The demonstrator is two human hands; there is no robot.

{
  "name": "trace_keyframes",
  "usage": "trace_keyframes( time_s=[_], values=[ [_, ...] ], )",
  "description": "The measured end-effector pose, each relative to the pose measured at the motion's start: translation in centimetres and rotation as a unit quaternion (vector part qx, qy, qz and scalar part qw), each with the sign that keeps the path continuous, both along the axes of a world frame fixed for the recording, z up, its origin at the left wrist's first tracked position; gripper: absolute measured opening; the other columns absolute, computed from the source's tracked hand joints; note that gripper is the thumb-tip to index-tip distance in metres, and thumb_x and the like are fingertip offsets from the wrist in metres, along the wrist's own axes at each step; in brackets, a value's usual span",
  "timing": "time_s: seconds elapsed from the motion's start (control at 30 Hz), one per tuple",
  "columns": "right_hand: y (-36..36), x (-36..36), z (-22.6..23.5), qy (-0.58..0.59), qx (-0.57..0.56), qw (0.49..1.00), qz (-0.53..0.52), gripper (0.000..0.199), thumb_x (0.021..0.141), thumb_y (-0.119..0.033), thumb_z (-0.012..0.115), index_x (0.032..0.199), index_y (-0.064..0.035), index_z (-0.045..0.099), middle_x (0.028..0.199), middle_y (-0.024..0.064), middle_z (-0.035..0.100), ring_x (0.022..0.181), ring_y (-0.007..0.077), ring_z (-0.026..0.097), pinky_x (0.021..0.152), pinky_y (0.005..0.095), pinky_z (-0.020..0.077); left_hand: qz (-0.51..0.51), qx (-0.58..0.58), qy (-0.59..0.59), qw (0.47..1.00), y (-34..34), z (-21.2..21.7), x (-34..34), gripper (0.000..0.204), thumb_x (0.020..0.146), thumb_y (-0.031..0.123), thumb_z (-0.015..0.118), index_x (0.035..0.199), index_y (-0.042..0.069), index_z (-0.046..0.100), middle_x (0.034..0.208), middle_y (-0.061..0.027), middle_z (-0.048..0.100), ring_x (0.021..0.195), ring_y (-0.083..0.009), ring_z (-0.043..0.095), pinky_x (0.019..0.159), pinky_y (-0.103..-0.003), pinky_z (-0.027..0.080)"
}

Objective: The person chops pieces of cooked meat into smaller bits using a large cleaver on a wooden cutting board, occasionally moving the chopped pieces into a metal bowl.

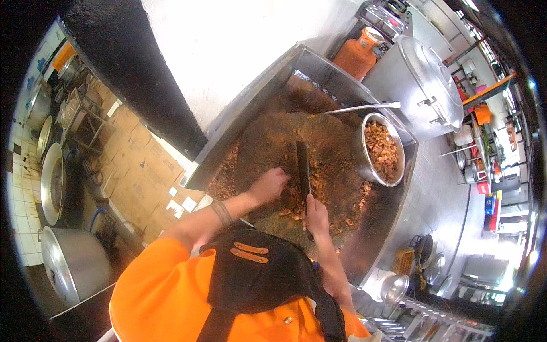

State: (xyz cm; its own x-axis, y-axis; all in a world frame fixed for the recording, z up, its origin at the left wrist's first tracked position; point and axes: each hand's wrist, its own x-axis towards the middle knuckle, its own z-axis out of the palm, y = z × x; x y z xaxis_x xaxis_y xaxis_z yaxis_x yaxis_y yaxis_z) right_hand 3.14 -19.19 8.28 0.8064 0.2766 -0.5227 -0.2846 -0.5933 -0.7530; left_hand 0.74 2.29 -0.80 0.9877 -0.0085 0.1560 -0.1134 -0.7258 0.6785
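My right hand (317,216) is wrapped round the handle of a cleaver (303,165), whose broad dark blade points away from me over a round wooden chopping block (268,134). Bits of chopped meat (322,185) lie on the block on both sides of the blade. Just left of the blade, my left hand (272,185) is low over the block with its fingers curled in; whether anything is between them is hidden. To the right, a round metal bowl (400,171) full of chopped browned meat (380,149) sits beside the block.
Metal walls (250,102) surround the block, with meat scraps along the left side. A long-handled metal utensil (364,107) lies behind the bowl. Beyond stand a big lidded pot (419,85) and an orange gas cylinder (356,57). Another large pot (80,265) is at lower left.
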Motion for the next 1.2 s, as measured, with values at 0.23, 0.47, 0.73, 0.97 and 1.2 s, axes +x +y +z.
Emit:
trace_keyframes(
  time_s=[0.23, 0.47, 0.73, 0.97, 1.2],
  values=[
    [-2.2, -0.8, -5.7, -0.175, -0.023, 0.981, 0.083, 0.054, 0.108, -0.049, 0.04, 0.084, -0.0042, 0.057, 0.057, 0.0056, 0.055, 0.043, 0.0164, 0.055, 0.042, 0.0344, 0.0418, 0.008, -0.046, 0.01, 0.999, -1.8, 0.6, -2.1, 0.03, 0.092, 0.022, 0.067, 0.115, 0.004, 0.07, 0.112, -0.0197, 0.069, 0.109, -0.0387, 0.064, 0.094, -0.049, 0.052],
    [-0.7, -1.2, -2.0, -0.021, 0.107, 0.994, -0.001, 0.053, 0.108, -0.052, 0.041, 0.086, -0.0061, 0.057, 0.056, 0.0033, 0.051, 0.043, 0.0142, 0.05, 0.042, 0.0328, 0.0402, -0.026, 0.024, 0.052, 0.998, -1.8, 3.1, -4.5, 0.039, 0.084, 0.042, 0.075, 0.102, 0.008, 0.069, 0.113, -0.0134, 0.064, 0.109, -0.0356, 0.061, 0.095, -0.045, 0.051],
    [-1.4, -2.5, 1.5, -0.019, 0.088, 0.996, 0.0, 0.052, 0.109, -0.049, 0.039, 0.083, -0.0056, 0.052, 0.056, 0.002, 0.049, 0.042, 0.0134, 0.048, 0.041, 0.0311, 0.0404, -0.008, 0.035, 0.006, 0.999, -2.5, 1.5, -3.5, 0.033, 0.086, 0.04, 0.069, 0.103, 0.012, 0.07, 0.11, -0.012, 0.064, 0.107, -0.0329, 0.061, 0.094, -0.048, 0.048],
    [-2.6, -2.0, 0.6, -0.034, 0.1, 0.994, -0.017, 0.054, 0.109, -0.05, 0.039, 0.084, -0.0043, 0.053, 0.056, 0.0034, 0.052, 0.042, 0.0139, 0.049, 0.042, 0.0304, 0.0411, -0.088, 0.112, 0.007, 0.99, -3.2, 2.0, -1.8, 0.03, 0.083, 0.039, 0.069, 0.086, 0.01, 0.073, 0.099, -0.0121, 0.068, 0.101, -0.0321, 0.064, 0.088, -0.048, 0.051],
    [-3.2, -3.8, 2.6, 0.044, 0.076, 0.996, 0.002, 0.052, 0.109, -0.048, 0.04, 0.081, -0.0068, 0.056, 0.055, 0.0034, 0.052, 0.046, 0.0149, 0.054, 0.043, 0.0331, 0.0431, 0.251, -0.139, -0.08, 0.955, 4.3, 5.0, -2.7, 0.021, 0.088, 0.028, 0.07, 0.091, 0.009, 0.077, 0.088, -0.013, 0.074, 0.081, -0.0312, 0.072, 0.073, -0.04, 0.057]
  ],
)
